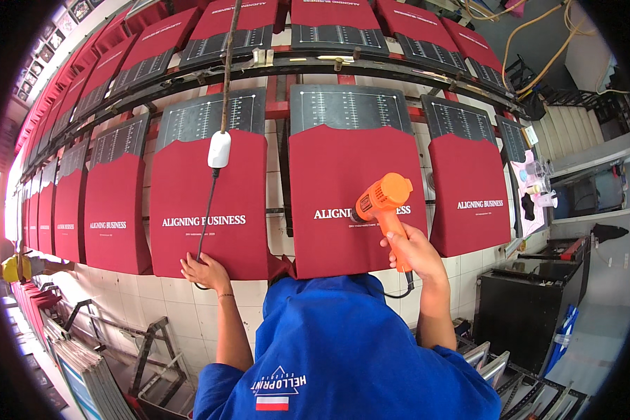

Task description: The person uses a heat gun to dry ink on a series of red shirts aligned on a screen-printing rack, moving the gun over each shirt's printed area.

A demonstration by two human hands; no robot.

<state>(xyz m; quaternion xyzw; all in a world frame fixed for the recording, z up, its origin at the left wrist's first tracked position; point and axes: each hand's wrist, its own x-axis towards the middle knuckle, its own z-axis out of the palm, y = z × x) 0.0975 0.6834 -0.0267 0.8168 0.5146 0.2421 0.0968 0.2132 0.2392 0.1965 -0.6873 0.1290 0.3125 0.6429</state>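
Observation:
My right hand (421,255) is wrapped round the handle of an orange heat gun (385,197). Its dark nozzle points left over the white print of a red T-shirt (350,164) stretched on a dark printing board (353,105). A black cord runs from the handle's base and passes behind my body. My left hand (206,273) is at the lower edge of the red T-shirt to the left (206,182), its fingers closed loosely round a black power cord (208,210). That cord hangs from a white socket (219,149) on a line from above.
More red printed T-shirts (115,210) on boards line both sides of a long metal rail (273,64). A black cabinet (514,315) stands at the right, with small cups (539,183) farther back. A metal frame (154,357) and stacked screens (94,371) occupy the lower left.

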